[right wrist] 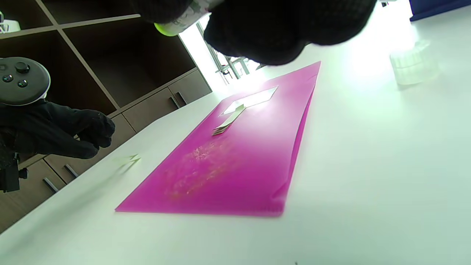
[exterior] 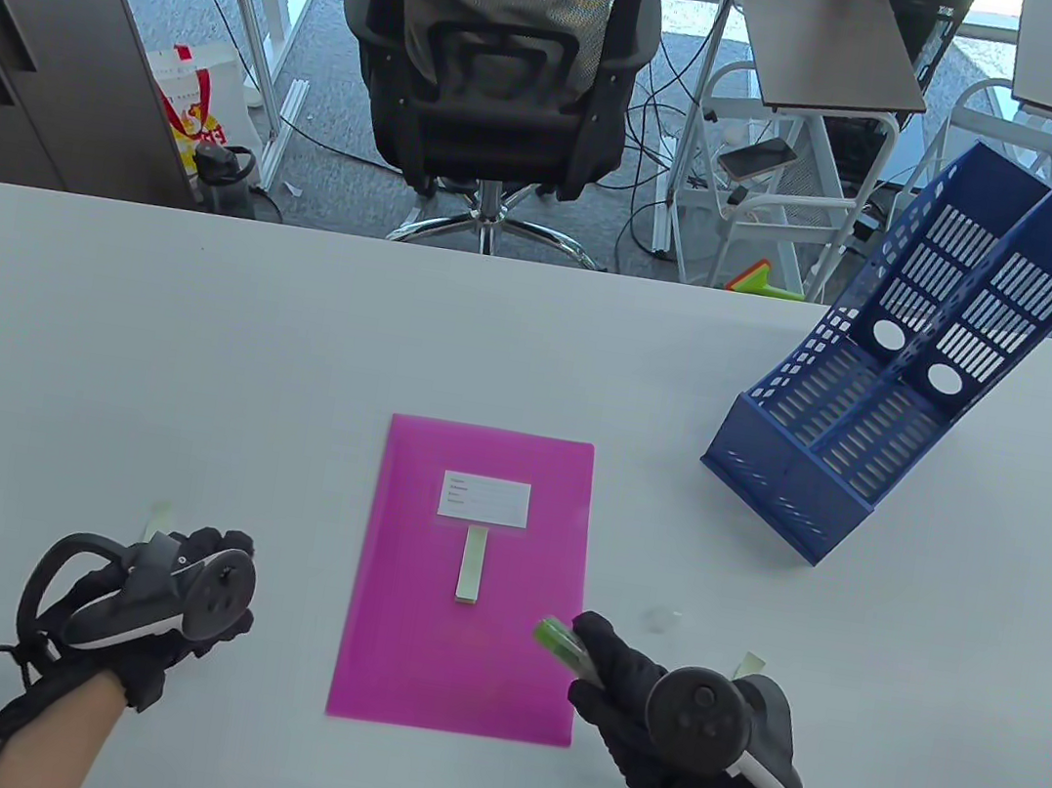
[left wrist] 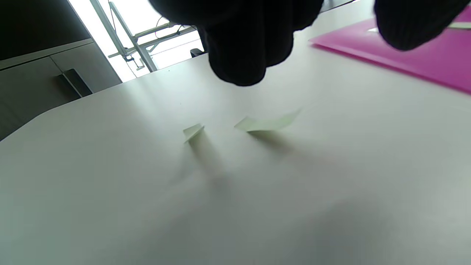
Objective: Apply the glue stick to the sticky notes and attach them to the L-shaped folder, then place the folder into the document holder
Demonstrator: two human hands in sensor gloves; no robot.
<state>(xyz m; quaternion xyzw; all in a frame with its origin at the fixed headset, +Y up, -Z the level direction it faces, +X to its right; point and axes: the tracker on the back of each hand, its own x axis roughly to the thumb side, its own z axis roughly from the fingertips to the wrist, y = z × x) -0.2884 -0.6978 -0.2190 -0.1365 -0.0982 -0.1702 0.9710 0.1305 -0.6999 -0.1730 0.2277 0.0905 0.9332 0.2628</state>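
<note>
White tabletop point(exterior: 197, 345) fills the table view, an office chair behind its far edge; the magenta folder point(exterior: 461, 631) lies at lower centre with a pad of sticky notes point(exterior: 472, 564) on it; the blue document holder point(exterior: 892, 390) stands upper right. The right hand point(exterior: 639, 697) grips the uncapped glue stick point(exterior: 561, 638), its clear cap point(exterior: 662, 620) just beside; the left hand point(exterior: 179, 599) hangs loosely curled, holding nothing, over loose note slips point(left wrist: 266, 123). Judging from this, a slip should be pinned flat by the left fingers while glue is drawn lightly along it.

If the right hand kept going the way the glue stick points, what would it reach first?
Probably the pink folder: the right hand holds the glue stick aimed up-left over its lower right part, toward the sticky-note pad. Height above the folder is unclear.
</note>
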